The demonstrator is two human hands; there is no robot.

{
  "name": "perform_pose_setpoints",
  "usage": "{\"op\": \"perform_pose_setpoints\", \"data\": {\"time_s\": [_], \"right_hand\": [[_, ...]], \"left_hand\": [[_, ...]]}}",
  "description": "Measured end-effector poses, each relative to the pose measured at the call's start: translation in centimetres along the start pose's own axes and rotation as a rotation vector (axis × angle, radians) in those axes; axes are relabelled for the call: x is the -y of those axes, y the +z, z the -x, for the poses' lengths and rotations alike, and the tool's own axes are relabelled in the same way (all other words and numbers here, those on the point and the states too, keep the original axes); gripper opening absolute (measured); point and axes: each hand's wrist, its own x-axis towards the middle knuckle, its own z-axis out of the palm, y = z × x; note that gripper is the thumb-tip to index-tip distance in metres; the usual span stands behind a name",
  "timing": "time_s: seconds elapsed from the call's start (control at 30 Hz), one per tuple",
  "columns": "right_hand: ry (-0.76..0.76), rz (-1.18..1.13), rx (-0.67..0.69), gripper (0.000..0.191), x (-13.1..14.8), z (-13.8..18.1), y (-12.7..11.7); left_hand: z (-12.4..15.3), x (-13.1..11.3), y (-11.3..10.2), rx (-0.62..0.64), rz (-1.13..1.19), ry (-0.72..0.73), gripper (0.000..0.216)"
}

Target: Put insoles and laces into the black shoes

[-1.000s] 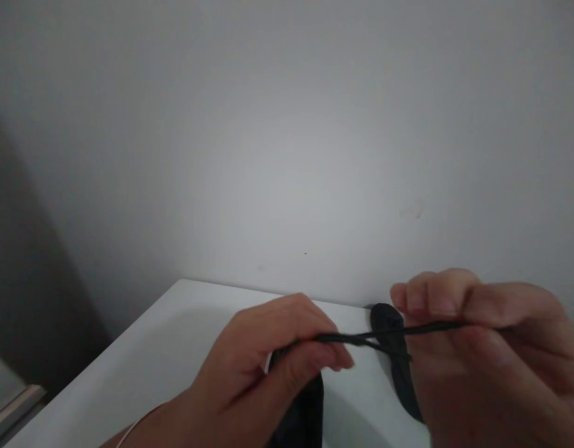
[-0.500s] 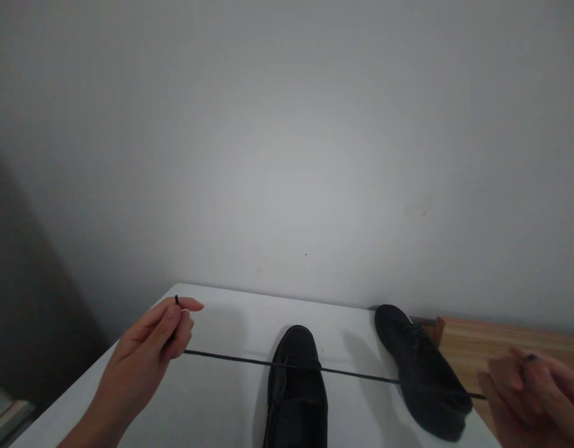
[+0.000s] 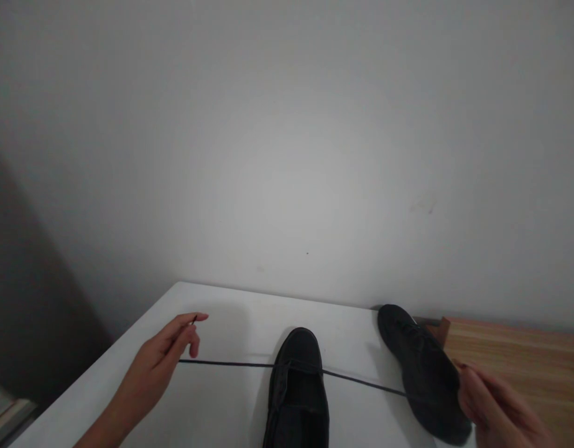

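A black shoe [image 3: 296, 414] lies toe-away on the white table, its lower end cut off by the frame. A dark shoelace [image 3: 231, 363] crosses its front part and runs out to both sides. On the left, my left hand [image 3: 163, 354] pinches one end of the lace between thumb and fingers, with the tip poking up. My right hand [image 3: 496, 407], at the lower right, is closed on the other side of the lace, which passes over a second black shoe [image 3: 421, 373]. That second shoe is laced and lies slanted beside my right hand.
The white table [image 3: 212, 398] reaches back to a grey wall [image 3: 296, 155]. A light wooden surface [image 3: 515, 348] adjoins it at the right. At the lower left edge stands a pale object [image 3: 9, 414] that I cannot make out.
My right hand has moved left, closer to the second shoe. My left hand has dropped slightly and shifted right. The lace hangs a little less straight than before.
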Motion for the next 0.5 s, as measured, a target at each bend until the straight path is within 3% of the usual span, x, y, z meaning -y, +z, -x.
{"op": "perform_pose_setpoints", "data": {"time_s": [0.13, 0.2, 0.27, 0.37, 0.5], "right_hand": [[-0.092, 0.337, 0.448, 0.034, 0.0, 2.2, 3.4], [-0.149, 0.353, 0.608, 0.028, 0.1, 3.8, 5.5], [-0.112, 0.364, 0.771, 0.028, -0.1, 5.2, 7.3], [-0.048, 0.378, 0.908, 0.03, -0.8, 6.5, 8.9], [-0.018, 0.395, 0.963, 0.03, -2.1, 6.9, 9.5]], "left_hand": [[-0.2, -1.6, 2.4, 0.205, -0.181, 0.122, 0.023], [0.0, -1.9, 4.0, 0.287, -0.226, 0.182, 0.022], [0.4, -2.0, 5.8, 0.334, -0.248, 0.263, 0.019], [1.0, -2.0, 8.0, 0.394, -0.281, 0.383, 0.017], [1.5, -2.1, 9.5, 0.425, -0.365, 0.437, 0.014]]}}
